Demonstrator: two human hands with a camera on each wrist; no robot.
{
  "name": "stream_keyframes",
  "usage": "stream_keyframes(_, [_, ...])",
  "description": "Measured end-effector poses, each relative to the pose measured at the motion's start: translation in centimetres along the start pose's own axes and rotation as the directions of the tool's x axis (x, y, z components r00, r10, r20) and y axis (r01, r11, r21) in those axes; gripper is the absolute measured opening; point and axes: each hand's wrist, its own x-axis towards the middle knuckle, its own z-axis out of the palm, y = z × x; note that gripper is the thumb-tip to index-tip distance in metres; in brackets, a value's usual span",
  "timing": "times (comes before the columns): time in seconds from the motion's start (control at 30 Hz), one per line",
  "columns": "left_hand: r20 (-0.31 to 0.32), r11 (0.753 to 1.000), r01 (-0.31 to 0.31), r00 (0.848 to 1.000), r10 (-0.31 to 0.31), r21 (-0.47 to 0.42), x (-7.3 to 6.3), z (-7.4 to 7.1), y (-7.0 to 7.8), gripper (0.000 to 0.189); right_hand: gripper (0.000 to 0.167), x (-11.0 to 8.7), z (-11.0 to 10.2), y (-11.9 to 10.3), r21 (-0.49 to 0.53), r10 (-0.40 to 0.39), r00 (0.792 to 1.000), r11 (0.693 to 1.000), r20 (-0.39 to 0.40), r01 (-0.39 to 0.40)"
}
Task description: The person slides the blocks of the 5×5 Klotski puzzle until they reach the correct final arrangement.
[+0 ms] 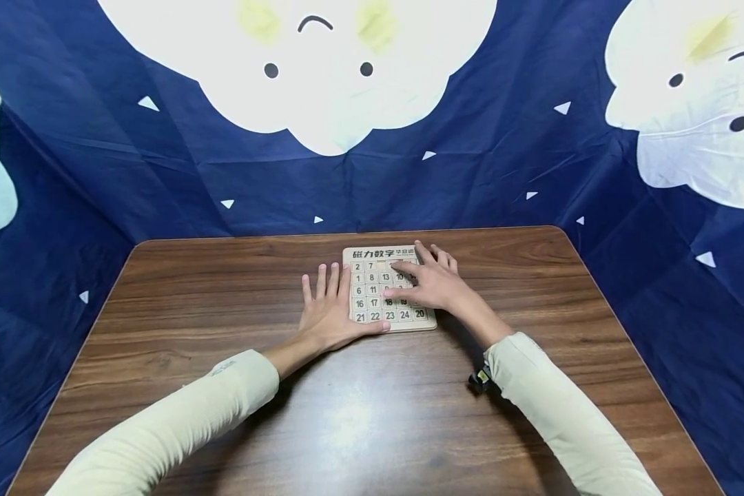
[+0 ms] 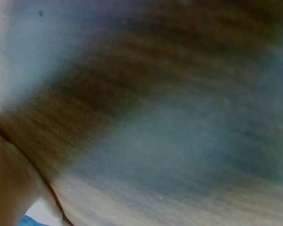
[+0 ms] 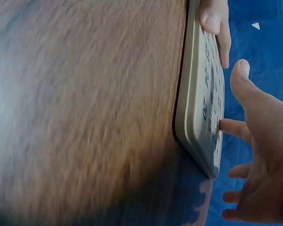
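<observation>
A flat, pale number sliding puzzle (image 1: 372, 254) lies on the table, with rows of square numbered tiles below a printed title. My left hand (image 1: 328, 317) rests along its left side, fingers straight and spread, the thumb reaching over the front edge. Over the right part of the board is my right hand (image 1: 437, 284), hiding several tiles. In the right wrist view, one finger of the right hand (image 3: 269, 155) meets the tiles while its thumb stands off them. A bare slot (image 1: 381, 265) shows in the top row. Only skin at the corner shows in the left wrist view.
The brown wood-grain table (image 1: 223, 289) has rounded back corners. Dark blue cloth (image 1: 273, 179) with white clouds and small triangles hangs behind and at both sides. A small black device (image 1: 480, 380) sits at the right sleeve's cuff.
</observation>
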Motion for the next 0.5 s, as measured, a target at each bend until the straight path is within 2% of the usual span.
stream_keyframes(0.2, [0.003, 1.000, 0.002, 1.000, -0.002, -0.005, 0.0, 0.0, -0.1, 0.158, 0.079, -0.1, -0.2, 0.3, -0.021, -0.006, 0.999, 1.000, -0.034, 0.005])
stream_keyframes(0.37, [0.005, 1.000, 0.004, 1.000, -0.004, 0.009, 0.1, 0.0, 0.0, 0.158, 0.073, 0.3, 0.2, -0.7, 0.002, -0.057, 0.996, 0.998, -0.067, 0.057])
stream_keyframes(0.5, [0.000, 1.000, 0.001, 1.000, -0.001, 0.008, 0.0, 0.0, -0.1, 0.157, 0.069, 0.8, 0.7, -1.7, 0.021, -0.089, 0.995, 0.996, -0.051, 0.090])
